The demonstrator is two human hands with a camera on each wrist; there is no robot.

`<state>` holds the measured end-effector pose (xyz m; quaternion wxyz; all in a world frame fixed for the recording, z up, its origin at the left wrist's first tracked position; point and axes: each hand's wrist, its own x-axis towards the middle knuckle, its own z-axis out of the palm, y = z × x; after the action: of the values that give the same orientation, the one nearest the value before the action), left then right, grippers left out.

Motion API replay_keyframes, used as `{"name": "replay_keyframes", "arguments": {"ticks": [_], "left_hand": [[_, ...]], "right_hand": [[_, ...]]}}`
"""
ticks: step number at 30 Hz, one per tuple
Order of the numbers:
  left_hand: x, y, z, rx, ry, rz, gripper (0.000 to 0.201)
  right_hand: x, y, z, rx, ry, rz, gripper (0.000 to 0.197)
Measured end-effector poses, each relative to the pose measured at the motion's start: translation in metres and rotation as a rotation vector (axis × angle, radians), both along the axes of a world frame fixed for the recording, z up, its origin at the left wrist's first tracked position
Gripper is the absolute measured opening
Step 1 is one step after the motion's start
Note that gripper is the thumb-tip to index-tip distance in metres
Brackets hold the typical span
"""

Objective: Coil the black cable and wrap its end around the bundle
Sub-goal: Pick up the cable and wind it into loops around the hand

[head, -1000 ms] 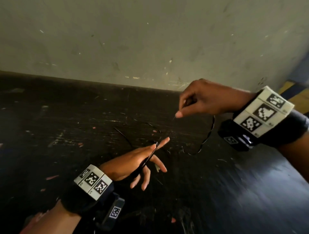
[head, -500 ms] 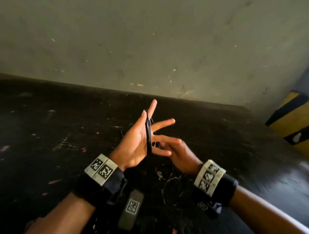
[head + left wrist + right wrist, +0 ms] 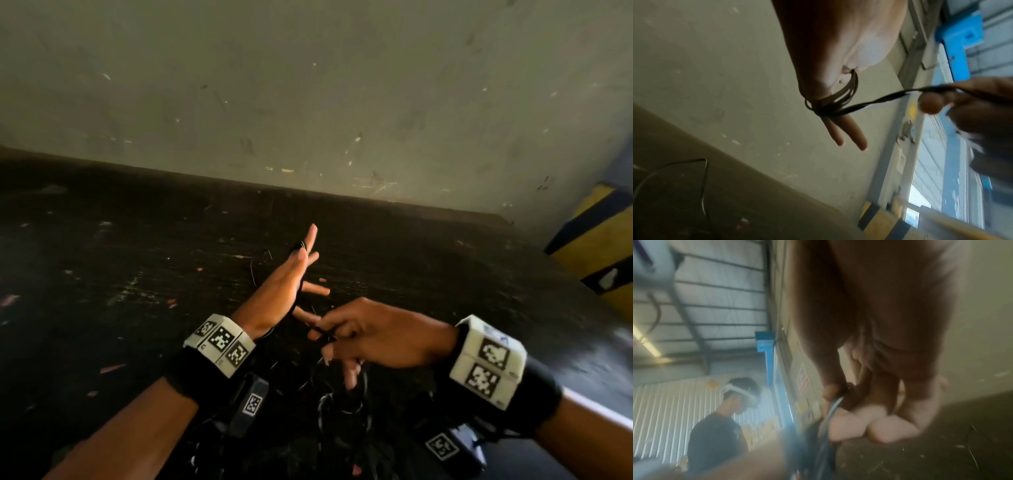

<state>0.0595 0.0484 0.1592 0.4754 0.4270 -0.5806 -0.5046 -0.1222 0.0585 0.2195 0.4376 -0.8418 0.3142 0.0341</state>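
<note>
The thin black cable (image 3: 830, 100) is looped several times round my left hand (image 3: 287, 284), which is raised on edge with its fingers straight and spread. One loop shows over a fingertip (image 3: 297, 245). From the loops a taut strand (image 3: 879, 99) runs to my right hand (image 3: 346, 337), just right of and below the left. The right thumb (image 3: 929, 104) and fingers pinch that strand; the pinch (image 3: 838, 395) is blurred in the right wrist view. A loose length of cable (image 3: 702, 186) lies on the dark surface beyond the left hand.
The dark, scuffed surface (image 3: 120, 308) ends at a plain grey wall (image 3: 308, 102). A yellow and black striped post (image 3: 596, 253) stands at the right. Another person (image 3: 719, 426) stands behind in the right wrist view, near a blue frame (image 3: 957, 35).
The left hand rose from low and flat to upright. The right hand came down from high on the right, passed behind the left hand, and now pulls the strand out on its near right side.
</note>
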Motion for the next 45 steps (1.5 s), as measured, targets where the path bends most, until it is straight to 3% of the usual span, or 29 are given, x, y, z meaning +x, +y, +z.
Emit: {"name": "replay_keyframes", "arguments": {"ticks": [2,6,8,10,14,17,20,22,25,28,30,35,39,40,42,45], "left_hand": [[0.002,0.006,-0.008,0.056,-0.139,-0.073,0.046],[0.006,0.02,-0.017,0.232,-0.295,-0.246,0.044],[0.008,0.025,-0.018,0.303,-0.288,-0.322,0.044],[0.009,0.031,-0.02,0.334,-0.289,-0.369,0.046],[0.006,0.038,-0.022,0.309,-0.348,-0.367,0.042],[0.005,0.035,-0.017,0.28,-0.273,-0.292,0.043],[0.004,0.029,-0.008,0.244,-0.188,-0.186,0.052],[0.003,0.026,-0.002,0.177,-0.168,-0.108,0.046],[0.003,0.02,0.008,0.064,-0.174,0.005,0.039],[0.008,0.016,0.016,-0.015,-0.203,0.105,0.04],[0.018,0.014,0.019,-0.048,-0.256,0.164,0.039],[0.052,0.011,0.018,-0.012,-0.287,0.242,0.037],[0.046,0.014,0.004,0.091,-0.344,0.088,0.037],[0.039,0.015,0.001,0.123,-0.333,0.024,0.039],[0.024,0.022,-0.005,0.2,-0.26,-0.109,0.04],[0.002,0.033,-0.004,0.278,-0.116,-0.274,0.045]], "right_hand": [[-0.006,-0.007,0.018,-0.032,0.059,-0.039,0.022],[-0.022,-0.029,0.057,-0.426,0.339,0.087,0.015],[-0.029,-0.038,0.076,-0.588,0.337,0.069,0.009],[-0.035,-0.047,0.093,-0.623,0.226,-0.05,0.009],[-0.042,-0.06,0.097,-0.514,0.064,-0.245,0.018],[-0.031,-0.054,0.06,-0.395,0.107,-0.171,0.024],[-0.013,-0.04,0.019,-0.152,0.097,-0.152,0.045],[-0.003,-0.03,-0.005,-0.044,0.089,-0.073,0.055],[0.007,-0.013,-0.03,-0.065,0.076,0.097,0.039],[0.009,-0.007,-0.039,0.109,-0.058,0.08,0.016],[0.003,-0.013,-0.035,0.112,-0.063,0.067,0.005],[-0.042,-0.05,-0.017,-0.153,0.112,0.064,0.019],[-0.061,-0.062,0.029,-0.351,-0.031,-0.142,0.006],[-0.062,-0.063,0.042,-0.408,-0.096,-0.209,0.011],[-0.064,-0.064,0.065,-0.484,-0.231,-0.303,0.022],[-0.061,-0.065,0.083,-0.573,-0.355,-0.289,0.025]]}}
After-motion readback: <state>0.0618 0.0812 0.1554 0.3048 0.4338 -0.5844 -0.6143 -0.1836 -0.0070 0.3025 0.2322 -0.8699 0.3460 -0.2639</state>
